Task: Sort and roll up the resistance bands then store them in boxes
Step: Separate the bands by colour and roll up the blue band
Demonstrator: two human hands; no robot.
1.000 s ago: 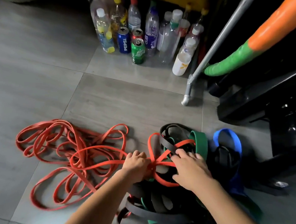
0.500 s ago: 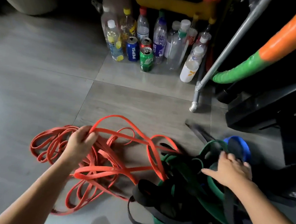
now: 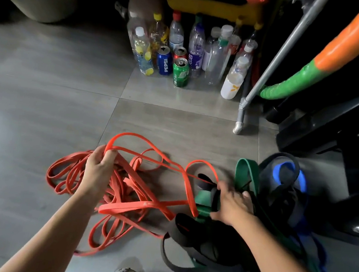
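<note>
Bands lie tangled on the floor (image 3: 49,111), none rolled, no box seen: my left hand (image 3: 97,169) grips an orange band (image 3: 140,207), my right hand (image 3: 232,207) clutches black (image 3: 215,198) and green bands (image 3: 244,173).

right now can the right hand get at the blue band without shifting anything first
Probably not cleanly. The right hand is pressing on green and black bands, and the blue band lies beyond it with a black band looped through and over it.

Blue can (image 3: 164,60): read "PEPSI" in white letters running up its side.
Green can (image 3: 180,72): bore pale lettering, too blurred to read.
Purple-labelled bottle (image 3: 196,52): carried white characters, not legible.
White bottle (image 3: 232,85): showed a yellow mark, unreadable.
</note>
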